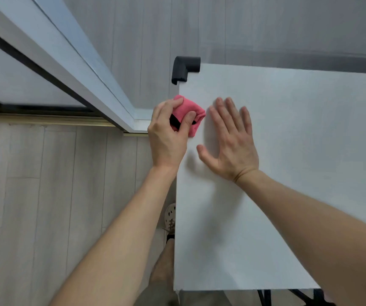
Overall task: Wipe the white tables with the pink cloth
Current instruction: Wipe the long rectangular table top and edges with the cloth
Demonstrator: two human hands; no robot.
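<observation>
Two hands show: our left hand (168, 138) pinches the bunched pink fabric cloth (192, 107), which we judge soft, light and best held by its bulk, at the left edge of the flat white worktop (299, 162), our right hand (232, 144) spread straight-fingered beside it.

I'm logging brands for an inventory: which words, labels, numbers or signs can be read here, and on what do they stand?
No readable text anywhere in this view.
The black strip on the folded pink cloth, gripped by the left hand, shows no letters.
The white rectangular table top, black foam corner guard and pale laced shoe bear no print.
</observation>
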